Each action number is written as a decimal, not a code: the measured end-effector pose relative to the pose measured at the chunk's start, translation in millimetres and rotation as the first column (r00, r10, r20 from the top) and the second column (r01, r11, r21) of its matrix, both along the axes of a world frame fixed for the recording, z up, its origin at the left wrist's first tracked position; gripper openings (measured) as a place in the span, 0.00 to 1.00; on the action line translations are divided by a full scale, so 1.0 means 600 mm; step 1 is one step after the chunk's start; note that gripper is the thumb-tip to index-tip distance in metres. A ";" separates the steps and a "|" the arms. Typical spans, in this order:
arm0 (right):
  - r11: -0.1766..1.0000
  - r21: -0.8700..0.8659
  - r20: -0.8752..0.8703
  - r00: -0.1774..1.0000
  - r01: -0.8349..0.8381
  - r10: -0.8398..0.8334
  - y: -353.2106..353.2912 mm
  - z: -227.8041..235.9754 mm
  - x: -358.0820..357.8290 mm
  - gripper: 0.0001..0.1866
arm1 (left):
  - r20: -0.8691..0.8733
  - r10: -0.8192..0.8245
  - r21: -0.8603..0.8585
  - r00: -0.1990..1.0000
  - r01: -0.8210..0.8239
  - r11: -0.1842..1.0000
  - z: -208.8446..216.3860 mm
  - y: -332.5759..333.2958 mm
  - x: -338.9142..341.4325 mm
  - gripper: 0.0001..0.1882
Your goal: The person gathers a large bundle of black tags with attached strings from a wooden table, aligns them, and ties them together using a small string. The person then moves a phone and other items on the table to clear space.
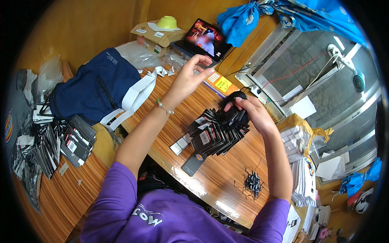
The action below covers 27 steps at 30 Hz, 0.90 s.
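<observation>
My left hand [193, 75] is raised over the far part of the table, its fingers bent and thumb apart, with nothing visible in it. My right hand [256, 113] pinches a bundle of black cords [234, 99] at the top of a thick bunch of black hang tags [221, 135]. The tags fan out toward me on the wood-grain table [178, 117]. One black tag [194, 163] sticks out at the near end, beside a white label strip [180, 144]. A small heap of black strings with plastic ends [253, 184] lies near my right forearm.
More black tags [73, 139] lie at the left, by a navy bag [95, 85] and a white paper strip [139, 93]. A tablet [206, 39], a cardboard box [156, 36] and a yellow-green bowl [167, 22] stand at the back. Wrapped white stacks [293, 139] line the right.
</observation>
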State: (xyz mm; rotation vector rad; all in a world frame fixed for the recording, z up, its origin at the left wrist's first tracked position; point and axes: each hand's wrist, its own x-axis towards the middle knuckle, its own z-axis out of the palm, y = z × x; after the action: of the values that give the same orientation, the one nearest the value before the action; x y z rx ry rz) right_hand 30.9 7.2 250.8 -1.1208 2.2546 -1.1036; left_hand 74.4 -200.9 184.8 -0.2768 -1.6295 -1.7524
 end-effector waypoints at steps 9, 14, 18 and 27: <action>0.998 0.008 -0.015 0.998 0.068 -0.068 -0.017 -0.013 0.001 0.16 | -0.010 0.252 -0.604 0.968 -0.207 0.770 -0.003 0.097 0.134 0.12; 0.993 0.027 0.045 0.992 0.119 -0.120 -0.046 -0.005 0.022 0.15 | -0.054 0.364 -0.538 0.930 -0.334 0.774 -0.040 0.123 0.136 0.17; 0.982 0.051 -0.034 0.983 0.184 -0.183 -0.065 0.001 0.017 0.16 | 0.013 0.304 -0.483 0.953 -0.260 0.836 -0.037 0.105 0.119 0.18; 0.991 -0.017 -0.109 0.985 0.136 -0.137 -0.123 -0.053 -0.034 0.19 | 0.256 0.112 -0.366 0.960 -0.011 0.931 -0.042 0.026 0.055 0.30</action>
State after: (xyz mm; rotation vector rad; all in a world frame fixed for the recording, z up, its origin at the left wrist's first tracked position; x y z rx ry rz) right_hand 10.3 -66.6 218.9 -1.0676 2.4460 -1.1316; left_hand 107.4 -185.4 159.9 -0.1537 -2.1403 -1.4828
